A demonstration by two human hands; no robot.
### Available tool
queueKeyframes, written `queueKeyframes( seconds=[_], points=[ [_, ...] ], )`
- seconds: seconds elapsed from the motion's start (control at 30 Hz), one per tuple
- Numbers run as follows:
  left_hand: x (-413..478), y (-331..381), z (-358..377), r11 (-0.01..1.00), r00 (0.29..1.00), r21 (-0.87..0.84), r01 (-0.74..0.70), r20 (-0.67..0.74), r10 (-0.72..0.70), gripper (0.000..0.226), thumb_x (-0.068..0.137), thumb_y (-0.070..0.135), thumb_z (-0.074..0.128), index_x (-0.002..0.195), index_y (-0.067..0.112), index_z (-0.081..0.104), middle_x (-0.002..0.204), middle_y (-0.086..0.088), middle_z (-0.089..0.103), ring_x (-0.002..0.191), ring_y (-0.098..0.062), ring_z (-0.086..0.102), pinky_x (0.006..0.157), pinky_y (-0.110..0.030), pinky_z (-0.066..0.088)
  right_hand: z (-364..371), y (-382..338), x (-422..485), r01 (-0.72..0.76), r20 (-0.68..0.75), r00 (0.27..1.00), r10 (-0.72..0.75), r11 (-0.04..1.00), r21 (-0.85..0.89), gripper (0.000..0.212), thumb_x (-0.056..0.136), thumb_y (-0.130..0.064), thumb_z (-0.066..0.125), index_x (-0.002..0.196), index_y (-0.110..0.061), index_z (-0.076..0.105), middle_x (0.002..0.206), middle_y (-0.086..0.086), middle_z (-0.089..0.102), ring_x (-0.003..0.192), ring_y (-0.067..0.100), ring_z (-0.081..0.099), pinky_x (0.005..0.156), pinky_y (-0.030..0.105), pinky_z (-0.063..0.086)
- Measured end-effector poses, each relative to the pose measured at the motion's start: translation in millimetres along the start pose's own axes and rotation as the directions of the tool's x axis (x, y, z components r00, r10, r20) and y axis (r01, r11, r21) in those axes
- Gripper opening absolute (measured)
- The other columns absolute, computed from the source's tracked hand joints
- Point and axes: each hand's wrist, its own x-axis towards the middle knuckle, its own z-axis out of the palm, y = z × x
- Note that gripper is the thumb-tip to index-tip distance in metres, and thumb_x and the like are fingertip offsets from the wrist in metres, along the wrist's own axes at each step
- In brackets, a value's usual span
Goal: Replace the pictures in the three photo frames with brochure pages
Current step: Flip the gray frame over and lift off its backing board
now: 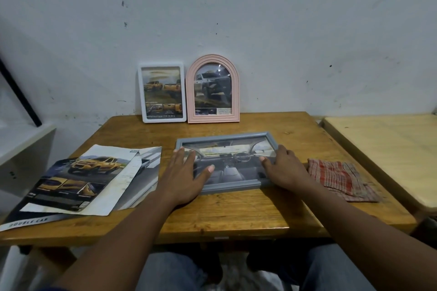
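A grey photo frame [227, 138] lies flat on the wooden table [236, 210], showing a car-interior page. My left hand [183, 176] rests spread over its left side, fingers on the glass. My right hand [283, 168] holds its right edge, thumb on the glass. A white frame [162, 93] with a yellow-truck page and a pink arched frame [212, 90] with a dark-truck page stand against the wall at the back. Loose brochure pages [78, 179] lie at the table's left.
A checked red cloth [340, 179] lies on the table right of the grey frame. A pale second table [383, 149] adjoins on the right. A white shelf [23, 144] stands at the left. The wall is close behind the table.
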Motion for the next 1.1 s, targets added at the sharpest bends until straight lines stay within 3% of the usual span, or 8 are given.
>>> queueKeyframes(
  seconds=[0.17, 0.37, 0.5, 0.7, 0.83, 0.93, 1.0, 1.1],
  points=[
    [0.7, -0.8, 1.6, 0.99, 1.0, -0.136, 0.019, -0.016, -0.021, 0.091, 0.086, 0.085, 0.036, 0.16, 0.034, 0.02, 0.171, 0.002, 0.001, 0.157, -0.021, -0.003, 0.124, -0.052, 0.017, -18.3, -13.2, 5.2, -0.123, -0.07, 0.987, 0.144, 0.963, 0.239, 0.059, 0.096, -0.044, 0.056, 0.142, -0.01, 0.041, 0.124, 0.011, 0.055, 0.106, 0.028, 0.057, 0.088, 0.048, 0.053],
    [4.8, 10.4, -6.1, 0.944, 1.0, -0.33, -0.025, -0.024, 0.018, 0.091, 0.072, 0.097, 0.04, 0.147, 0.046, 0.034, 0.155, 0.008, 0.029, 0.14, -0.023, 0.039, 0.107, -0.049, 0.045, -95.9, -29.4, 28.4, -0.191, -0.121, 0.928, 0.353, 0.728, 0.659, 0.027, 0.088, -0.016, 0.068, 0.105, 0.006, 0.064, 0.104, 0.024, 0.066, 0.086, 0.036, 0.065, 0.076, 0.048, 0.059],
    [6.5, 43.1, -8.6, 0.877, 1.0, -0.48, -0.018, -0.012, 0.014, 0.105, 0.073, 0.094, 0.044, 0.158, 0.043, 0.01, 0.165, 0.008, 0.017, 0.146, -0.019, 0.029, 0.113, -0.049, 0.036, -156.0, -68.6, 31.9, -0.021, -0.186, 0.956, 0.226, 0.686, 0.728, 0.023, 0.086, -0.013, 0.073, 0.096, 0.007, 0.065, 0.095, 0.021, 0.067, 0.07, 0.026, 0.061, 0.058, 0.032, 0.05],
    [36.6, 73.9, -9.7, 0.552, 0.993, -0.827, 0.107, 0.114, -0.022, 0.08, 0.067, 0.102, 0.039, 0.14, 0.078, 0.017, 0.163, 0.015, 0.029, 0.151, -0.024, 0.024, 0.119, -0.062, 0.023, -195.2, -134.4, 9.6, 0.218, -0.241, 0.97, -0.026, 0.525, 0.823, 0.034, 0.09, -0.026, 0.071, 0.113, -0.001, 0.067, 0.106, 0.01, 0.07, 0.089, 0.021, 0.066, 0.076, 0.034, 0.054],
    [36.6, 95.5, -84.5, 0.435, 0.989, -0.9, -0.005, -0.07, -0.132, 0.124, 0.051, 0.108, 0.028, 0.159, 0.049, 0.009, 0.17, 0.004, 0.012, 0.153, -0.033, 0.02, 0.12, -0.063, 0.021, -173.1, -163.8, -12.1, 0.258, -0.2, 0.965, -0.171, 0.467, 0.846, 0.031, 0.094, -0.032, 0.066, 0.112, -0.007, 0.069, 0.099, 0.006, 0.067, 0.082, 0.017, 0.063, 0.074, 0.032, 0.051],
    [37.8, 93.9, -160.8, 0.268, 0.951, -0.956, -0.122, -0.19, -0.245, 0.103, 0.075, 0.095, 0.025, 0.161, 0.039, 0.014, 0.17, -0.008, 0.014, 0.151, -0.042, 0.023, 0.119, -0.063, 0.024, -149.8, -179.9, -24.5, 0.278, -0.164, 0.95, -0.266, 0.479, 0.833, 0.044, 0.1, -0.053, 0.047, 0.114, -0.019, 0.07, 0.105, -0.001, 0.067, 0.095, 0.017, 0.064, 0.087, 0.034, 0.05],
    [33.7, 89.6, -200.6, 0.256, 0.949, -0.957, -0.14, -0.203, -0.242, 0.093, 0.085, 0.088, 0.028, 0.162, 0.035, 0.017, 0.169, -0.012, 0.015, 0.15, -0.043, 0.026, 0.119, -0.061, 0.026, -131.9, -190.8, -27.0, 0.273, -0.128, 0.939, -0.319, 0.468, 0.84, 0.062, 0.1, -0.064, 0.027, 0.128, -0.023, 0.065, 0.125, 0.001, 0.064, 0.111, 0.02, 0.059, 0.097, 0.04, 0.047],
    [32.7, 84.6, -228.4, 0.438, 0.959, -0.891, -0.116, -0.215, -0.184, 0.09, 0.088, 0.081, 0.041, 0.159, 0.027, 0.027, 0.166, -0.01, 0.026, 0.147, -0.035, 0.033, 0.119, -0.056, 0.03, -102.1, -203.8, -23.3, 0.242, -0.064, 0.942, -0.329, 0.537, 0.808, 0.064, 0.101, -0.064, 0.024, 0.135, -0.023, 0.06, 0.135, 0.004, 0.06, 0.119, 0.023, 0.057, 0.104, 0.046, 0.045]
  ],
)
